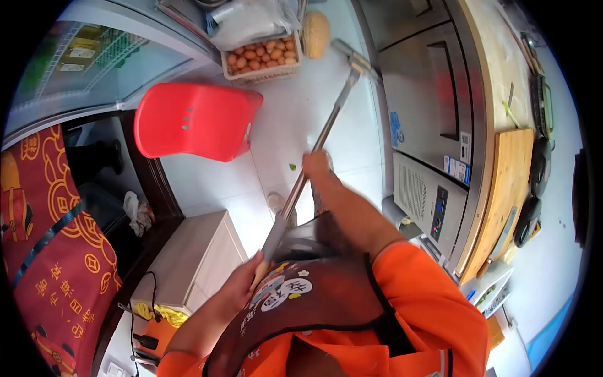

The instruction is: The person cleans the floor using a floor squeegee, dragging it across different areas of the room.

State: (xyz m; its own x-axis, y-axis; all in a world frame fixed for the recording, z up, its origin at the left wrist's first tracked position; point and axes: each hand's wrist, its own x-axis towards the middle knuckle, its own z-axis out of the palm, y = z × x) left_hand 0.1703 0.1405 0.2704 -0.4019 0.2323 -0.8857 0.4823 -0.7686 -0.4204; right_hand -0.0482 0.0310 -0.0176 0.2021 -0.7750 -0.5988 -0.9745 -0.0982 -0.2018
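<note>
A long mop or floor-tool handle [324,133] runs diagonally from my apron up to its grey head [363,63], which lies on the floor beside the steel cabinet. My right hand [317,166] is closed round the middle of the pole. Lower down, my left hand [246,276] is wrapped round the grey grip near the pole's end, close to my apron. A small green leaf [293,167] lies on the floor left of the pole.
A red plastic chair [201,119] stands left of the pole. A crate of eggs [260,58] and a tan gourd-like item [316,34] are ahead. The steel cabinet [421,94] and wooden counter [502,188] border the right, a pale box cabinet [188,257] the lower left.
</note>
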